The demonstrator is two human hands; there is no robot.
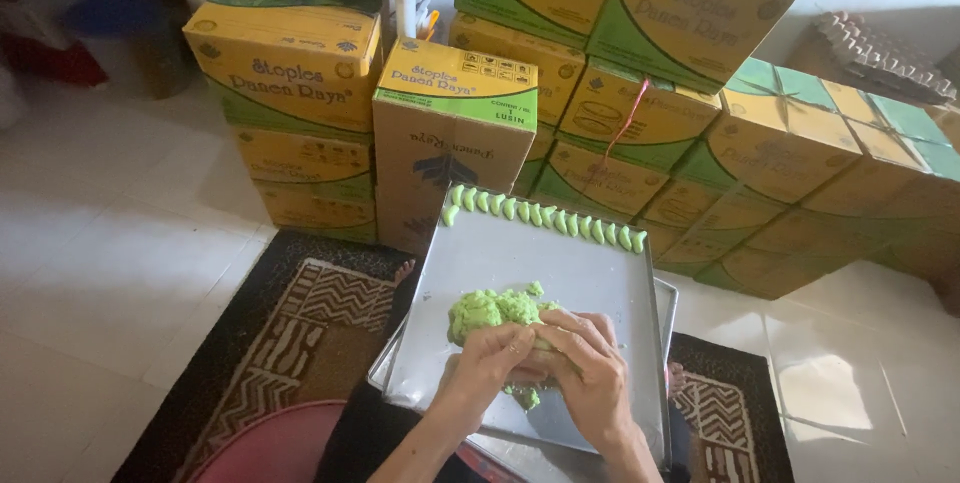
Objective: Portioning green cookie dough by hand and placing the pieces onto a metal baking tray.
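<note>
Stacked cardboard cartons [450, 133], yellow w/ green bands, along the far side, several rows high. White tiled floor [110, 233] all round. Dark patterned rug [310, 318] underneath, tan zigzag motifs. Grey egg trays [880, 51] top right, behind the cartons. Rounded red thing [270, 448] at bottom edge, prob. a basin or stool; can't tell.

Metal baking tray [560, 263], rectangular, resting on a second tray [668, 305] of which only an edge shows at right. Long axis running away from the person, slightly skewed. No worktop seen; trays seem to sit at lap height over the rug.

In the tray: row of small green dough pieces [545, 215] lined up along the far rim, left to right, touching or nearly so. Rest of tray surface bare apart from the lump of green dough [492, 310] near centre.

Lump lying just ahead of and under both hands, partly covered by them. Left hand [490, 363] curled over its near side, fingers closed around dough. Right hand [585, 368] just beside, fingers bent & pinching at the same mass; bit of green showing below, betw. the two. Both about equally near the lump; finished row well apart, straight ahead at the far rim.
</note>
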